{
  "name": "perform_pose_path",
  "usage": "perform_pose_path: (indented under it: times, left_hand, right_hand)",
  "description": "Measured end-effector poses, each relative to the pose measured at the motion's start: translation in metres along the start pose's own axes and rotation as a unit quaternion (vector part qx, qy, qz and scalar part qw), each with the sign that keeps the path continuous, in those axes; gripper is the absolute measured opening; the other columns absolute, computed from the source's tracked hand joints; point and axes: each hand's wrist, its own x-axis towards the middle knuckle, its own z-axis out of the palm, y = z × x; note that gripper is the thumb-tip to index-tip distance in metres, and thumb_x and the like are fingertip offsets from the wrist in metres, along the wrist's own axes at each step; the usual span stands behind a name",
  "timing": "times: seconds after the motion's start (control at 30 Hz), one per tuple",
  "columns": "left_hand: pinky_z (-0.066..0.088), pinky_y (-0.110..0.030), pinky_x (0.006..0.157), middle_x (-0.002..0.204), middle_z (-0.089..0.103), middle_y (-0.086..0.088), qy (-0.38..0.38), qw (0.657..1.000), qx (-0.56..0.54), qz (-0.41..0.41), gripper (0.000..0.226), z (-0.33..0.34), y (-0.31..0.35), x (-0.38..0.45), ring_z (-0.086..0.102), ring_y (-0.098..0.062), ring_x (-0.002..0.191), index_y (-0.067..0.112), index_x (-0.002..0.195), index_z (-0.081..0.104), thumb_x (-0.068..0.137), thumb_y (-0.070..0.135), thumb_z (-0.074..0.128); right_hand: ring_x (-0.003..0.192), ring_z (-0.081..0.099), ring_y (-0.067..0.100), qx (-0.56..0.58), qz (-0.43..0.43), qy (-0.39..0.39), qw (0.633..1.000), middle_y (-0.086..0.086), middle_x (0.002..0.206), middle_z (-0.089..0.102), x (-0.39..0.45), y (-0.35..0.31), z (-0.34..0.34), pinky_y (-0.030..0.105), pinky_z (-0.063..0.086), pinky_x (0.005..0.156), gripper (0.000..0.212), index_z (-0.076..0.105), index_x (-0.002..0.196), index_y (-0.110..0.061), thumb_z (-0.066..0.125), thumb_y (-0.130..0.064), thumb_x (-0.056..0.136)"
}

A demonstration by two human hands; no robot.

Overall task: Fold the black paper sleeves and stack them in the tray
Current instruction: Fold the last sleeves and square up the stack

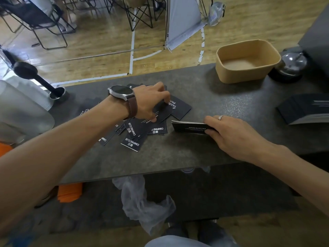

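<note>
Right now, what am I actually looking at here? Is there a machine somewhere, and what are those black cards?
No machine: this is one picture from a camera worn on a person's head, looking down at their own bare hands. The left hand, with a watch on its wrist, pinches one sleeve from a loose pile of black paper sleeves on the grey table. The right hand, wearing a ring, grips a small neat stack of sleeves. The tan tray at the far right holds nothing yet. A taller stack of black sleeves sits at the right edge.
</note>
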Motion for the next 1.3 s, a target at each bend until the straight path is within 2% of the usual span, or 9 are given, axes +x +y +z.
perform_pose_path:
  times: [0.3, 0.47, 0.57, 0.63, 0.7, 0.87, 1.03, 1.13, 1.3]
  left_hand:
    - [0.036, -0.031, 0.071, 0.121, 0.048, -0.001, 0.0, 1.0, -0.022, -0.023, 0.07, 0.007, -0.001, -0.011, 0.057, -0.028, 0.099, 0.018, 0.124, 0.048, 0.068, 0.038, 0.084]
    - [0.046, -0.037, 0.081, 0.101, 0.061, -0.002, 0.041, 0.993, -0.108, -0.005, 0.026, -0.011, -0.018, -0.03, 0.058, -0.027, 0.096, 0.016, 0.106, 0.066, 0.083, 0.026, 0.073]
    - [0.046, -0.034, 0.067, 0.076, 0.061, -0.001, 0.103, 0.962, -0.253, -0.001, 0.004, -0.026, -0.04, -0.06, 0.057, -0.015, 0.07, 0.019, 0.092, 0.069, 0.089, 0.019, 0.067]
    - [0.043, -0.031, 0.056, 0.071, 0.057, -0.012, 0.154, 0.912, -0.379, -0.03, 0.006, -0.023, -0.039, -0.083, 0.051, -0.009, 0.059, 0.015, 0.087, 0.063, 0.091, 0.011, 0.066]
    - [0.039, -0.022, 0.049, 0.064, 0.056, -0.006, 0.176, 0.874, -0.45, -0.051, 0.012, -0.007, -0.027, -0.1, 0.047, -0.006, 0.052, 0.007, 0.084, 0.054, 0.091, 0.001, 0.061]
    - [0.045, -0.03, 0.056, 0.063, 0.064, -0.009, 0.161, 0.867, -0.468, -0.059, 0.016, 0.037, 0.01, -0.107, 0.064, -0.016, 0.054, 0.001, 0.082, 0.047, 0.091, -0.006, 0.059]
    - [0.034, -0.015, 0.057, 0.064, 0.055, 0.008, 0.235, 0.925, -0.296, -0.043, 0.023, 0.055, 0.038, -0.09, 0.048, -0.008, 0.059, 0.016, 0.079, 0.049, 0.085, 0.009, 0.07]
    - [0.039, -0.031, 0.059, 0.069, 0.053, 0.007, 0.234, 0.935, -0.268, -0.014, 0.017, 0.057, 0.055, -0.076, 0.048, -0.017, 0.062, 0.015, 0.085, 0.052, 0.087, 0.017, 0.068]
    - [0.038, -0.03, 0.055, 0.061, 0.052, 0.008, 0.249, 0.92, -0.303, -0.029, 0.026, 0.052, 0.06, -0.062, 0.047, -0.011, 0.054, 0.017, 0.098, 0.046, 0.087, 0.027, 0.067]
  right_hand:
    - [0.071, 0.046, 0.015, -0.001, -0.007, 0.011, 1.0, -0.012, 0.08, 0.045, 0.0, 0.002, 0.002, 0.045, 0.049, 0.065, 0.008, 0.045, 0.096, -0.023, 0.047, -0.03, 0.099]
    - [0.068, 0.042, 0.011, 0.002, -0.01, 0.009, 1.0, -0.014, 0.074, 0.039, 0.0, 0.004, 0.003, 0.04, 0.046, 0.062, 0.011, 0.04, 0.091, -0.026, 0.046, -0.031, 0.099]
    - [0.067, 0.043, 0.011, 0.017, -0.003, 0.01, 1.0, -0.014, 0.074, 0.041, 0.002, 0.007, 0.003, 0.035, 0.039, 0.06, 0.013, 0.039, 0.09, -0.028, 0.047, -0.031, 0.099]
    - [0.068, 0.047, 0.013, 0.034, 0.007, 0.005, 0.999, -0.013, 0.074, 0.045, 0.004, 0.009, 0.002, 0.036, 0.04, 0.061, 0.011, 0.042, 0.091, -0.026, 0.048, -0.03, 0.099]
    - [0.068, 0.048, 0.014, 0.038, 0.012, -0.003, 0.999, -0.013, 0.073, 0.045, 0.006, 0.011, 0.003, 0.037, 0.039, 0.062, 0.011, 0.043, 0.091, -0.026, 0.049, -0.03, 0.099]
    - [0.064, 0.047, 0.009, 0.048, -0.001, -0.003, 0.999, -0.012, 0.07, 0.047, 0.006, 0.01, 0.002, 0.034, 0.035, 0.058, 0.02, 0.041, 0.085, -0.027, 0.04, -0.041, 0.097]
    - [0.065, 0.049, 0.002, 0.053, -0.008, -0.001, 0.999, -0.014, 0.072, 0.051, 0.003, 0.009, 0.0, 0.028, 0.039, 0.056, 0.035, 0.045, 0.083, -0.032, 0.037, -0.065, 0.092]
    - [0.063, 0.048, 0.002, 0.041, -0.01, 0.01, 0.999, -0.013, 0.071, 0.05, 0.002, 0.008, 0.002, 0.028, 0.037, 0.055, 0.026, 0.042, 0.081, -0.032, 0.043, -0.056, 0.091]
    - [0.066, 0.049, 0.006, 0.022, -0.002, -0.002, 1.0, -0.013, 0.074, 0.05, 0.003, 0.009, -0.001, 0.035, 0.044, 0.06, 0.015, 0.045, 0.084, -0.029, 0.05, -0.035, 0.096]
